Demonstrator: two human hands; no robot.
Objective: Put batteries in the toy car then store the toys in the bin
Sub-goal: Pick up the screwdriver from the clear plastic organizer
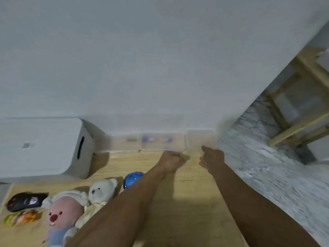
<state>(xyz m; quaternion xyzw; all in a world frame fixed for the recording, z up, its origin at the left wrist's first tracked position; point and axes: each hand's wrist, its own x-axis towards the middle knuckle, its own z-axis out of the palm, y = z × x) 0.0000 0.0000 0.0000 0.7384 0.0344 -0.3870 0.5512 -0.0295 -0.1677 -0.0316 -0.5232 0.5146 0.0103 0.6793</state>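
Against the wall, the left hand [171, 160] curls on the clear box [162, 142] rim holding purple-labelled batteries, the right hand [211, 158] loose beside it — the toy car [25, 201] and plush toys [78, 204] lie unstored on the worktop [187, 202].

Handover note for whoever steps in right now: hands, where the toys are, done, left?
Left hand: fingers curled at the near rim of the clear bin by the wall; blur hides whether the grip has closed on it.
Right hand: open, beside the bin, holding nothing.
Toys: black toy car, pink plush, white bear, blue ball, all on the wooden table, none in the bin.
Done: nothing visible; whether the car has batteries can't be told.
Left: check batteries, then bin the toys.
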